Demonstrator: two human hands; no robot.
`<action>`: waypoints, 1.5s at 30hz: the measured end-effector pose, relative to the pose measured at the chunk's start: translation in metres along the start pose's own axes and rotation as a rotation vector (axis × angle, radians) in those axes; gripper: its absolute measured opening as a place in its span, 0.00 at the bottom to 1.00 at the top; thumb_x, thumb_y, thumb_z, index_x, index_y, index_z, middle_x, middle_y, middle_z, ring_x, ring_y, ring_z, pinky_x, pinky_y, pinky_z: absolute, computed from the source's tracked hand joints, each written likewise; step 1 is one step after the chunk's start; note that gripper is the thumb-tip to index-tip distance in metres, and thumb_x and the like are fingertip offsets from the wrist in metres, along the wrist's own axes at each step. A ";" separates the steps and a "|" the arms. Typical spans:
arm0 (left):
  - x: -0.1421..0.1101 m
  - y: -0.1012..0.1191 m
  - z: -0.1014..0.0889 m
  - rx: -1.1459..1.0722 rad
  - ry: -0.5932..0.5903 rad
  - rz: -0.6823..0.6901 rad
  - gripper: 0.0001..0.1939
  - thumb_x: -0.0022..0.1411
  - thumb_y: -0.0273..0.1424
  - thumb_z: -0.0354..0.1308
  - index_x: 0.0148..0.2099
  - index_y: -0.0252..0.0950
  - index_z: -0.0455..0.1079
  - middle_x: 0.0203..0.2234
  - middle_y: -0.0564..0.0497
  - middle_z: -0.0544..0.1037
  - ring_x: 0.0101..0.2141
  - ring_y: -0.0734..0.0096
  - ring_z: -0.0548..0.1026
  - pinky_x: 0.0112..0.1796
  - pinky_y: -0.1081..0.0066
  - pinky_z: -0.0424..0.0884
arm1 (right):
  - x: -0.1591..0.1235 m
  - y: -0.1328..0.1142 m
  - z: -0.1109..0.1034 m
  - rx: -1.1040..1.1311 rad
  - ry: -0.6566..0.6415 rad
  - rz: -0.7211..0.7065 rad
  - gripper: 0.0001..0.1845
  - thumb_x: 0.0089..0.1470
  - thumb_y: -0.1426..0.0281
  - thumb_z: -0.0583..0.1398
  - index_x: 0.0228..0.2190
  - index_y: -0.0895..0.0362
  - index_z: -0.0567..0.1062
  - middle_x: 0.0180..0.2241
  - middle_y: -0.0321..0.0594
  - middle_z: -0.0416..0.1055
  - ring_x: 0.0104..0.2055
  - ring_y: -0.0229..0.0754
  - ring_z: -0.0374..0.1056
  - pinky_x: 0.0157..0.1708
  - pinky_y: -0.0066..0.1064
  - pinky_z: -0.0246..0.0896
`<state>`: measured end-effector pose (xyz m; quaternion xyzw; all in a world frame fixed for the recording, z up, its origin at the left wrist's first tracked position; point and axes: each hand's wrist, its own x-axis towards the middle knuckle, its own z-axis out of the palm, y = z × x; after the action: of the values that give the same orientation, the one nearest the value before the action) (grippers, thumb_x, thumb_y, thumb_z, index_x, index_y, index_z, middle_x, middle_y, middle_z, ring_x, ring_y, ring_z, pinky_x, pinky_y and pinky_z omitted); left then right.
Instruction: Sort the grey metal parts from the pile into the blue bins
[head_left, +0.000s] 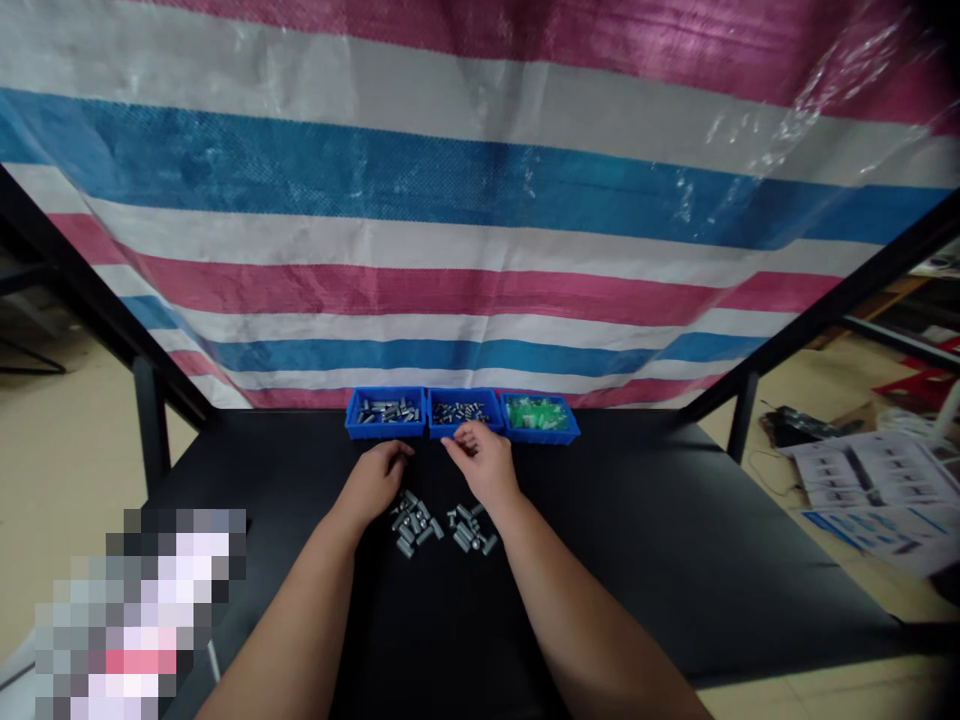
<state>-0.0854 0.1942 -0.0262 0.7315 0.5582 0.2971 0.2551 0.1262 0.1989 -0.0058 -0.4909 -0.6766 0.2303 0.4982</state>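
Note:
My left hand (377, 480) is low over the black table, just in front of the left blue bin (386, 432). Its fingers curl inward, and whatever lies between them is too small to make out. At the front wall of the middle blue bin (442, 432) is my right hand (486, 463), thumb and fingers drawn together; I cannot see what they hold. Small dark metal parts (461, 411) fill that bin, and larger grey metal pieces (386, 411) lie in the left one. Nearer me are a left pile of grey metal cylinders (416, 525) and a right pile of similar pieces (469, 530).
The right blue bin (544, 437) holds green and clear small items (536, 412). A striped plastic sheet (480, 300) rises behind the black table (637, 560), with dark frame bars (742, 415) at its sides. Printed sheets (870, 490) lie beyond the right edge. A pixelated patch covers the lower left.

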 end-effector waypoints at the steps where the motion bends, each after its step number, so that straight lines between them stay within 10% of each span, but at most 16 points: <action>1: 0.000 0.000 0.000 0.001 0.001 -0.001 0.14 0.65 0.29 0.48 0.45 0.38 0.75 0.42 0.47 0.81 0.44 0.61 0.77 0.48 0.64 0.70 | -0.001 0.000 -0.003 -0.017 -0.089 -0.003 0.06 0.57 0.66 0.64 0.32 0.55 0.75 0.26 0.36 0.74 0.27 0.39 0.70 0.30 0.28 0.67; 6: 0.001 -0.003 0.002 -0.012 0.008 0.011 0.14 0.65 0.29 0.48 0.45 0.38 0.75 0.42 0.47 0.81 0.43 0.61 0.77 0.47 0.64 0.70 | -0.012 -0.009 -0.009 -0.107 -0.550 -0.158 0.10 0.54 0.74 0.64 0.40 0.53 0.80 0.34 0.36 0.76 0.34 0.37 0.71 0.35 0.27 0.65; 10: 0.000 -0.004 0.002 -0.036 0.008 0.009 0.15 0.66 0.30 0.47 0.45 0.37 0.75 0.42 0.47 0.81 0.43 0.62 0.77 0.48 0.64 0.70 | -0.020 -0.016 0.004 -0.146 -0.661 -0.260 0.14 0.55 0.73 0.64 0.44 0.51 0.80 0.40 0.38 0.75 0.44 0.41 0.71 0.47 0.30 0.64; 31: 0.000 -0.002 0.001 -0.031 0.013 -0.002 0.14 0.65 0.29 0.47 0.44 0.38 0.75 0.41 0.47 0.81 0.43 0.63 0.77 0.47 0.66 0.70 | -0.002 -0.012 -0.003 -0.330 -0.592 -0.018 0.09 0.45 0.79 0.62 0.28 0.55 0.79 0.28 0.34 0.68 0.29 0.35 0.64 0.31 0.25 0.57; 35: 0.000 -0.003 -0.001 -0.034 0.001 -0.002 0.15 0.65 0.29 0.48 0.46 0.38 0.75 0.42 0.47 0.81 0.44 0.61 0.77 0.48 0.65 0.69 | 0.004 -0.006 0.021 -0.074 -0.340 0.025 0.05 0.50 0.75 0.61 0.31 0.55 0.78 0.25 0.33 0.70 0.29 0.37 0.67 0.32 0.26 0.61; 40: 0.000 -0.002 -0.002 -0.040 -0.013 -0.002 0.14 0.65 0.31 0.48 0.45 0.37 0.75 0.42 0.46 0.81 0.43 0.61 0.78 0.47 0.65 0.70 | 0.002 -0.007 0.038 0.258 -0.123 0.086 0.25 0.52 0.65 0.66 0.52 0.54 0.71 0.43 0.43 0.76 0.36 0.40 0.74 0.35 0.29 0.69; 45: 0.001 -0.004 -0.001 -0.022 -0.006 -0.014 0.14 0.65 0.31 0.49 0.45 0.37 0.75 0.42 0.47 0.81 0.43 0.62 0.78 0.47 0.65 0.70 | -0.002 -0.006 -0.002 -0.154 -0.136 0.025 0.04 0.56 0.70 0.60 0.33 0.54 0.76 0.28 0.36 0.74 0.30 0.38 0.70 0.34 0.29 0.65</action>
<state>-0.0885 0.1958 -0.0283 0.7254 0.5593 0.2994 0.2671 0.1253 0.1942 -0.0015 -0.5193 -0.7184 0.2167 0.4091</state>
